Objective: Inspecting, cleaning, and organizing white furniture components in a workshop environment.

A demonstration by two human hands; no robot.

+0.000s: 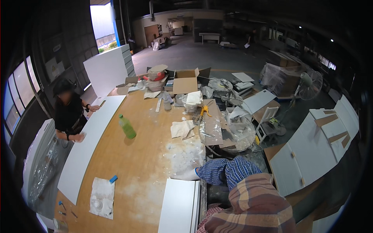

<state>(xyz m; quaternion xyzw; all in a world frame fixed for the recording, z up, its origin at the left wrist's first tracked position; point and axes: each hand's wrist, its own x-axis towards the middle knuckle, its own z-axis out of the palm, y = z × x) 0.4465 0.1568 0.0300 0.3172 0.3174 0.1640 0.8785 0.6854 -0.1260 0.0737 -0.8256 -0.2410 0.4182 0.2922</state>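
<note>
Neither of my hands shows in this view, and no forearm of mine comes in from the lower edge. Nearest to me is a stack of white panels on the wooden worktable. A co-worker under a plaid head covering leans beside it at the lower right. That person's blue checked sleeve ends in a white-gloved hand, just beyond the stack. On the table's left side lies a long white panel. Another person in black stands over it, one hand on its edge.
A green bottle, a white cloth and a paper sheet with a blue block lie on the table. Cardboard boxes and tubs crowd its far end. A fan and leaning white panels stand at right.
</note>
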